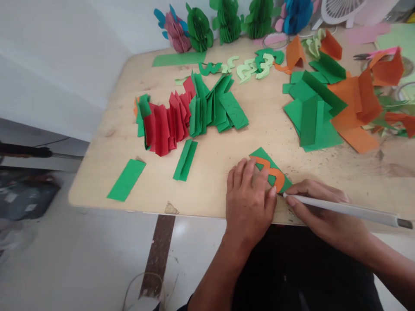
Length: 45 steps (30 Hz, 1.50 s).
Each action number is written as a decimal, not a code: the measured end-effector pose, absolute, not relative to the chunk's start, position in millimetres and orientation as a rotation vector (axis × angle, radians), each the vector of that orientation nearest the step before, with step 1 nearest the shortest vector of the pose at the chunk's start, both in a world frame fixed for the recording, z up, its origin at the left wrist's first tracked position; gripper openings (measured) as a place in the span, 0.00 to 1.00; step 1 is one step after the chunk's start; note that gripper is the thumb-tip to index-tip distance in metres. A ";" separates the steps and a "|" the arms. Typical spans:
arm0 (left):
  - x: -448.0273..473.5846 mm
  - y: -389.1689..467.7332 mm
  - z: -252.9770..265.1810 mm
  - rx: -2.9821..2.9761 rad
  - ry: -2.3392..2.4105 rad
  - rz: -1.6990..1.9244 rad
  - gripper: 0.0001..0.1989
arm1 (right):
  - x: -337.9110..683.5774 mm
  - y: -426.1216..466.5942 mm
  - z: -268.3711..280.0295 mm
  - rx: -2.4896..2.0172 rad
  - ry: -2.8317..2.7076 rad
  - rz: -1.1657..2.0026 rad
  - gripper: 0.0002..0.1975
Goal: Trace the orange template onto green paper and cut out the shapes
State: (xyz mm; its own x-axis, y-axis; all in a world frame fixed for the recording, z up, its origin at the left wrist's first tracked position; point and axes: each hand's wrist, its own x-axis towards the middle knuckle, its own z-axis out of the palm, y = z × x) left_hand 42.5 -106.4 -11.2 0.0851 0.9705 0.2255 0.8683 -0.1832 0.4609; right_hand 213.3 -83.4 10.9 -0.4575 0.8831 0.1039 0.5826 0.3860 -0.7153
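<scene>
At the table's front edge my left hand (248, 198) lies with its fingers flat on an orange paper cutout (276, 176) with a wavy, rounded outline. That cutout rests on a green paper piece (262, 153), partly covered by my fingers. My right hand (324, 211) is closed around a long white pen (343, 206) with a dark end. The pen's tip end is by the lower right border of the orange cutout, close to my left thumb; the tip itself is too small to make out.
Folded red papers (167, 125) and green papers (217, 103) stand mid-table. Two green strips, one folded (185, 160) and one flat (126, 180), lie leftward. Green and orange papers (353, 99) pile up at right. Pale green cutouts (248, 68) and honeycomb paper figures (228, 21) are behind.
</scene>
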 end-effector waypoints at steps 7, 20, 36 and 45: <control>42.8 -106.7 -11.9 2.159 1.864 0.736 0.16 | 211.6 -83.4 11.0 -1.240 -2.186 0.818 0.04; 43.2 -106.6 -11.4 2.153 1.863 0.722 0.16 | 212.9 -83.2 8.8 -1.230 -2.180 0.816 0.04; 43.2 -106.4 -11.6 2.148 1.853 0.749 0.15 | 212.6 -83.3 8.2 -1.232 -2.177 0.841 0.04; 43.5 -106.9 -11.8 2.153 1.861 0.741 0.16 | 211.5 -83.5 10.9 -1.243 -2.183 0.765 0.05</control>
State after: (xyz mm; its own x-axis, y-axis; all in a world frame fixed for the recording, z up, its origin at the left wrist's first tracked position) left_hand 43.5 -106.9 -11.8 0.0815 0.9676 0.2389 0.8672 -0.1870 0.4615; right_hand 211.5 -83.5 10.9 -0.4512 0.8794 0.1518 0.5922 0.4223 -0.6862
